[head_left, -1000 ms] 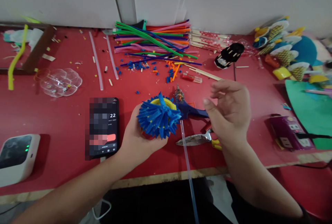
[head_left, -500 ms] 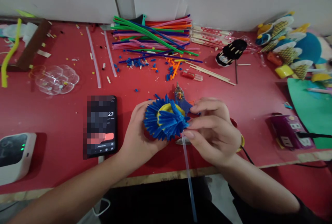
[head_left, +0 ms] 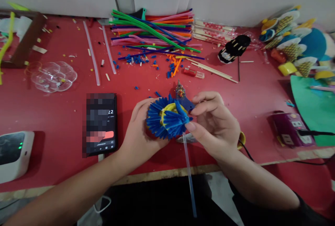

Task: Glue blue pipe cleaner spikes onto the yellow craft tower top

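My left hand (head_left: 138, 137) is wrapped round a spiky ball (head_left: 166, 118) made of short blue straw pieces stuck on a yellow core, holding it just above the red table (head_left: 65, 114). My right hand (head_left: 216, 124) is at the ball's right side, thumb and fingers pinched on the blue spikes there. A blue hot-glue gun (head_left: 185, 102) lies behind the ball, partly hidden by my fingers. A clear glue stick (head_left: 188, 170) runs from under the ball past the table's front edge. Scissors (head_left: 239, 140) lie under my right hand, mostly hidden.
A phone (head_left: 101, 123) lies left of my left hand, a white device (head_left: 13, 154) further left. A pile of coloured straws (head_left: 154, 32) and cut bits (head_left: 146, 62) lies at the back. A clear plastic tray (head_left: 53, 75), chopsticks (head_left: 213, 70), a purple power strip (head_left: 290, 130) and paper crafts (head_left: 293, 49) surround.
My right hand came down from the air on the right and closed on the ball's right side. My left hand kept hold of the ball and turned it slightly.
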The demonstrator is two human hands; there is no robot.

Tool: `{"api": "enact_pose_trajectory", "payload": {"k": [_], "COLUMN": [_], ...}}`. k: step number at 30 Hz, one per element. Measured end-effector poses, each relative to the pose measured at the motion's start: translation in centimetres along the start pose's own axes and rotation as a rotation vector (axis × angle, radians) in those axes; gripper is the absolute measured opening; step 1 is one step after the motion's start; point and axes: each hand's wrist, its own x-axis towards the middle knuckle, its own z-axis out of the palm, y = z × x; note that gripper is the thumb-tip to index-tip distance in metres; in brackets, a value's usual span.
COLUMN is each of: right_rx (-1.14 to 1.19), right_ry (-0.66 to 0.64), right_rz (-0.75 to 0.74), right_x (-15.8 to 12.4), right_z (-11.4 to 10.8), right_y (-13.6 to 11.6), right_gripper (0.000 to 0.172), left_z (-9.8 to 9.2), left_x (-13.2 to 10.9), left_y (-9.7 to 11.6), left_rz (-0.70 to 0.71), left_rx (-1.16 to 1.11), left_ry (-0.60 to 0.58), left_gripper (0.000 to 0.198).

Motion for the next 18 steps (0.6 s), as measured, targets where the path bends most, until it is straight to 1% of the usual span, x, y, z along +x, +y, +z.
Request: {"api": "enact_pose_trajectory", "payload": {"k": [5,13,15,18], "right_rx": [-0.068,-0.092,-0.094,-0.085], "right_ry": [-0.035,-0.082,-0.084,-0.067], "right_rz": [-0.077,-0.123,-0.113,-0.089], "right_x": [0.15,0.12,0.11,0.14], "right_z": [-0.17,-0.44,-0.44,-0.37], "right_y": [0.01,-0.05,-0.09,-0.14], "right_gripper": [0.017,0.026,0.024,0.015], "left_z": [-0.08,-0.15,-0.12,-0.12], "left_x": [0.12,0.19,0.18,0.18], "left_y": [0.14,0.31,0.24,0.10], "left_rz": [-0.006,-0.026,-0.018,-0.012], "left_rx": [-0.009,-0.058,-0.070,-0.075], "left_ry": [-0.011,-0.029,-0.030,-0.030], "left_gripper": [0.071,0.071,0.072,0.073]}}
